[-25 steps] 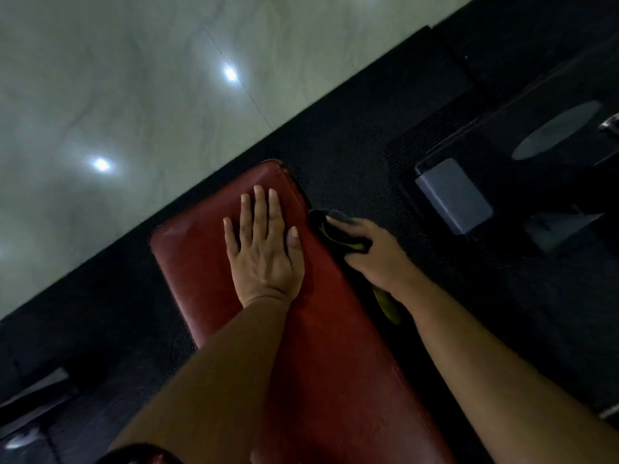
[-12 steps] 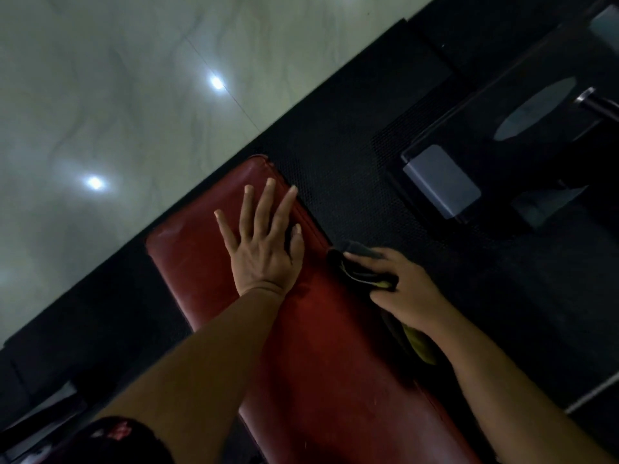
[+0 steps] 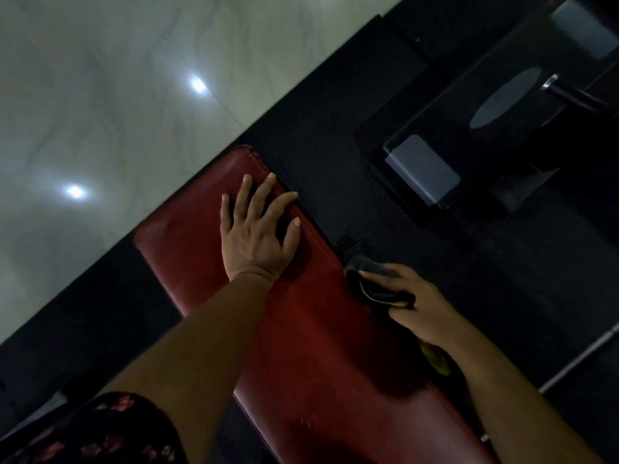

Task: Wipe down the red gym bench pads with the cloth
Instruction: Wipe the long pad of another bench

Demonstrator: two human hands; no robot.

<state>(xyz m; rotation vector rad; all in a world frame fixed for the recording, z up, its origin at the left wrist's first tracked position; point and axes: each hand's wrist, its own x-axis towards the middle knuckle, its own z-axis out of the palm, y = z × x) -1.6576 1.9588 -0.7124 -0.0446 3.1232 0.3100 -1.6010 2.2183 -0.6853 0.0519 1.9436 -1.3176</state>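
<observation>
A long red bench pad (image 3: pixel 311 339) runs diagonally from the upper middle to the bottom right. My left hand (image 3: pixel 256 232) lies flat on its far end, fingers spread and reaching the pad's right edge. My right hand (image 3: pixel 415 304) grips a dark cloth (image 3: pixel 375 281) with a yellow-green side, pressed against the pad's right edge below the left hand. A yellow tail of the cloth (image 3: pixel 435 358) hangs under my right wrist.
Black rubber matting (image 3: pixel 328 135) surrounds the bench. A dark machine frame with a grey pad (image 3: pixel 422 169) stands to the right, with a metal bar end (image 3: pixel 551 82) beyond it. Pale glossy tile floor (image 3: pixel 100 95) fills the upper left. A thin metal rod (image 3: pixel 582 356) lies at right.
My right hand has slid the cloth down along the pad's right edge, toward me. My left hand's fingers have spread and turned toward that edge.
</observation>
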